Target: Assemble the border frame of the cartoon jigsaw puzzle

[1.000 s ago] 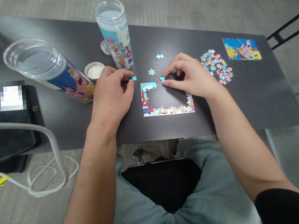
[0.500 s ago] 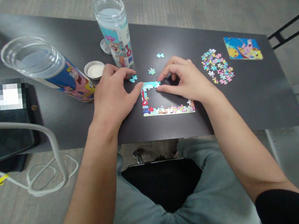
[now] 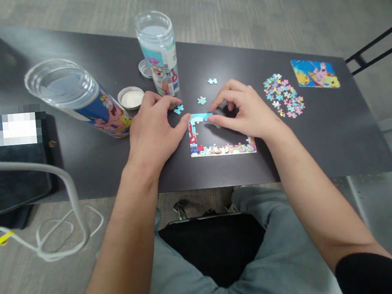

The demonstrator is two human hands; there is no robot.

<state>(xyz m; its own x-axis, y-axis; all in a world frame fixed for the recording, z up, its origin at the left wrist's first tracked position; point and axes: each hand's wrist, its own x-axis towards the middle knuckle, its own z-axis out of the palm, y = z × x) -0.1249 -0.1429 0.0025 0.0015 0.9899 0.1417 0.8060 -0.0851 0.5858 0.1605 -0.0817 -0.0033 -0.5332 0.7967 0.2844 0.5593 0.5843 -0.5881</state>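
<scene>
A partly built puzzle frame [image 3: 216, 149] lies on the dark table [image 3: 333, 127], with its left side, bottom edge and a short top strip joined. My right hand [image 3: 247, 109] rests over the frame's right part, its index finger pressing a blue piece onto the end of the top strip. My left hand [image 3: 153, 127] lies flat beside the frame's top left corner, thumb touching that corner and fingertips near a loose blue piece [image 3: 178, 109]. Two more loose pieces [image 3: 202, 100] lie just beyond the frame.
A heap of loose pieces [image 3: 284, 100] and a finished small puzzle [image 3: 314, 73] lie at the right. Two clear printed tubes [image 3: 158, 50] [image 3: 80, 99] and two lids [image 3: 131, 97] stand at the left. A dark tablet [image 3: 15, 175], a white cable and a chair frame are at the far left.
My right hand carried a blue piece leftward to the end of the frame's top strip and pressed it down. My left hand shifted from the loose piece to the frame's corner.
</scene>
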